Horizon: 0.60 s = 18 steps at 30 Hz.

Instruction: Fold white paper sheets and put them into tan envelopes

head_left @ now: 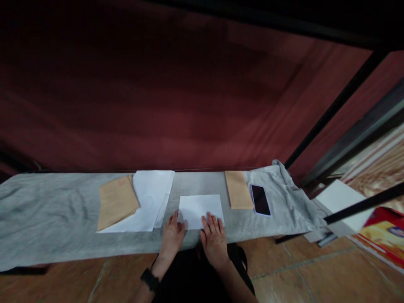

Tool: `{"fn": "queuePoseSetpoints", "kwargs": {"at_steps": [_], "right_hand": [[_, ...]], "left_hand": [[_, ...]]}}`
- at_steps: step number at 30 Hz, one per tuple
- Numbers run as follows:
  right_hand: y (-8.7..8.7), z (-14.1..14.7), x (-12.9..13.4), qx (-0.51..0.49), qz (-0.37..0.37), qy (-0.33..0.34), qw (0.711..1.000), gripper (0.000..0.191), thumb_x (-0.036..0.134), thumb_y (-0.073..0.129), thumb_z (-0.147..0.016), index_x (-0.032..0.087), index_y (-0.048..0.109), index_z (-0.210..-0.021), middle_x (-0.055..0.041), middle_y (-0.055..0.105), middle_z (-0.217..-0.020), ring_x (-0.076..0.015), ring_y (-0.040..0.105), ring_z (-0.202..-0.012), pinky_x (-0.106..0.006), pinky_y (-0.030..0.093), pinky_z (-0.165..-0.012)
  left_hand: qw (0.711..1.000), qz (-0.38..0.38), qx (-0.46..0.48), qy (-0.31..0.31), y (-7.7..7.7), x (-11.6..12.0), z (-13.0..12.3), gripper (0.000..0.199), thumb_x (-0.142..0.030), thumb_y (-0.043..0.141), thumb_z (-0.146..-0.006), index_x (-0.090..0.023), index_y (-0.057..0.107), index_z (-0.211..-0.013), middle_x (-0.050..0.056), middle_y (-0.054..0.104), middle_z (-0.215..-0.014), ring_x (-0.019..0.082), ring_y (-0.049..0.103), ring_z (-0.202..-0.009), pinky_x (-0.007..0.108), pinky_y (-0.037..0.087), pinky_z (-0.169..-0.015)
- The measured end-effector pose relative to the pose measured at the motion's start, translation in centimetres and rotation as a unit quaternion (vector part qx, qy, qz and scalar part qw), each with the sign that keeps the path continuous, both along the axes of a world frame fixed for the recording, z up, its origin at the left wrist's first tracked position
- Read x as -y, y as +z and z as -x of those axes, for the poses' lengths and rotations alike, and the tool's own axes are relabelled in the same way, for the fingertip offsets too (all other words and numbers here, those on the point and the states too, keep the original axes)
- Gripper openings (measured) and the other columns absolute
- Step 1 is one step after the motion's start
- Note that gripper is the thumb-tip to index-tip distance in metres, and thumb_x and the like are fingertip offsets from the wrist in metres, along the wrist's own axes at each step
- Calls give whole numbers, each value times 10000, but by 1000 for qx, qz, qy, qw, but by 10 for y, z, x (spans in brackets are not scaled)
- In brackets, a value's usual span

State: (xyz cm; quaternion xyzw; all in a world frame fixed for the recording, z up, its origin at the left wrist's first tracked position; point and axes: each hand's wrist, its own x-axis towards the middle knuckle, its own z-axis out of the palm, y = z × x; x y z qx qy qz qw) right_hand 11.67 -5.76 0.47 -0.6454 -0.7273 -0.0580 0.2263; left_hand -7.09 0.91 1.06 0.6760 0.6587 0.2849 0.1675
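In front of me a white sheet of paper (201,208) lies flat on the grey cloth, its long side towards me. My right hand (214,242) rests palm down over its lower right part, fingers stretched out. At the lower left corner is my left hand (172,235), its fingers along the left edge and the thumb apart, holding nothing that I can see. Whether the sheet is folded, I cannot tell. To the left, brown paper envelopes (117,200) lie partly over larger white sheets (151,195). On the right is a stack of brown envelopes (239,189).
A phone (261,200) with a dark screen lies right of the brown stack. Grey cloth (63,210) covers the narrow bench, wrinkled at both ends. Behind it rises a dark red panel (189,105). A white box (342,204) and a red-yellow package (383,233) are at far right.
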Motion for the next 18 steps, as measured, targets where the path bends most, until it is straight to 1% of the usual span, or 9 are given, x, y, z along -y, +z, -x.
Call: {"fn": "queuePoseSetpoints", "kwargs": {"at_steps": [3, 5, 7, 9, 11, 13, 15, 17, 18], "right_hand": [[-3, 0, 0, -18, 5, 0, 1000, 496, 389, 459, -1020, 248, 435, -1495, -83, 423, -1553, -267, 445, -1396, -480, 292, -1172], [-4, -1, 0, -29, 10, 0, 1000, 498, 411, 469, -1016, 255, 445, -1488, -77, 429, -1549, -267, 442, -1399, -477, 293, -1173], [-4, -1, 0, -39, 15, -1, 999, 503, 417, 483, -1009, 250, 455, -1482, -78, 436, -1545, -270, 433, -1406, -484, 288, -1179], [-1, 1, -1, -54, 16, 3, 998, 556, 446, 524, -983, 221, 451, -1486, -97, 426, -1549, -285, 417, -1416, -492, 285, -1187], [4, 5, -5, -73, 19, 15, 997, 642, 470, 579, -943, 190, 429, -1501, -115, 403, -1559, -306, 405, -1422, -499, 288, -1191], [12, 9, -11, -100, 27, 29, 994, 641, 407, 581, -937, 173, 413, -1510, -120, 388, -1567, -312, 407, -1420, -497, 303, -1189], [24, 13, -20, -151, 33, 36, 987, 553, 274, 492, -961, 175, 429, -1502, -110, 407, -1559, -289, 419, -1416, -482, 321, -1185], [40, 15, -30, -240, 28, 35, 970, 520, 190, 388, -972, 181, 451, -1488, -98, 460, -1528, -242, 448, -1399, -443, 351, -1175], [48, 15, -34, -301, 22, 34, 953, 508, 196, 359, -981, 187, 463, -1479, -92, 496, -1502, -220, 474, -1379, -421, 373, -1164]], "left_hand": [[992, 79, 94, 29, 21, -12, -3, 519, -338, 575, -791, -103, 578, -1253, 119, 723, -972, 263, 697, -873, 406, 552, -841], [970, 121, 207, 38, 31, -16, -7, 461, -327, 629, -722, -126, 634, -1136, 84, 728, -877, 252, 692, -823, 383, 546, -807], [939, 146, 307, 45, 38, -15, -9, 361, -314, 670, -653, -157, 669, -978, 59, 730, -833, 238, 687, -802, 351, 538, -775], [921, 156, 352, 58, 43, -11, -11, 305, -327, 684, -623, -168, 673, -883, 46, 723, -796, 224, 678, -758, 322, 526, -701], [911, 168, 369, 75, 50, -7, -14, 317, -355, 695, -616, -169, 679, -873, 35, 710, -756, 215, 661, -710, 298, 499, -618], [892, 187, 404, 76, 61, -3, -19, 356, -368, 732, -600, -172, 693, -896, 30, 711, -767, 209, 654, -711, 276, 478, -585], [864, 195, 460, 55, 75, -2, -25, 399, -381, 780, -593, -175, 705, -926, 44, 730, -861, 209, 665, -788, 267, 493, -624], [822, 188, 537, 33, 86, -3, -31, 457, -461, 768, -671, -186, 701, -1031, 78, 729, -1040, 226, 671, -940, 284, 527, -710], [796, 187, 574, 35, 89, -3, -33, 484, -507, 726, -735, -196, 684, -1102, 95, 709, -1133, 236, 659, -1021, 300, 540, -752]]}}
